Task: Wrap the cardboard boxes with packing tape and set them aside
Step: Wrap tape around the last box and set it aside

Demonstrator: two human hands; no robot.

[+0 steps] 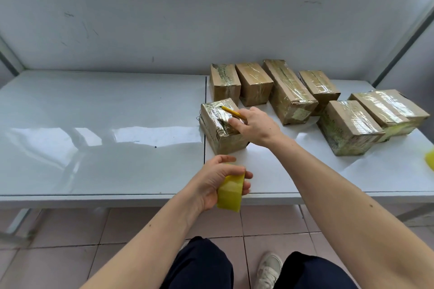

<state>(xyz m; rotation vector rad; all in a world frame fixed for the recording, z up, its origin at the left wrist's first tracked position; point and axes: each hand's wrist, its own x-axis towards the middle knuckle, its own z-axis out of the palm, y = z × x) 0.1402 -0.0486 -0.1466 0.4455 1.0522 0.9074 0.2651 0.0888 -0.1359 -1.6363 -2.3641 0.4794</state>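
1. The left hand [219, 182] is nearest, forearm reaching up from the lower left, held over the front edge of the table [94, 124]. Its fingers and thumb curl round a yellow roll of packing tape [229, 193], gripping it from the side with the roll's broad band facing the camera.

2. The right arm stretches farther forward from the lower right, wrist bent slightly inward. The right hand [254, 125] rests against the near box [222, 125], fingers curled round a slim yellow tool [232, 112] that looks like a utility knife or a pencil; which one I cannot tell. The tool's dark tip points up and left across the box top.

3. That near box stands on the table just right of the seam between the two table tops. It is brown cardboard, its top and sides covered in glossy, wrinkled clear tape that catches the light.

4. Behind it, four more taped boxes [254, 83] sit in a row near the white wall [164, 19], close together, the third one longer than the rest.

5. To the right, two further taped boxes [350, 126] lie side by side, touching, well apart from the hands.

6. A yellow object [430, 159] shows at the right edge, cut off by the frame.
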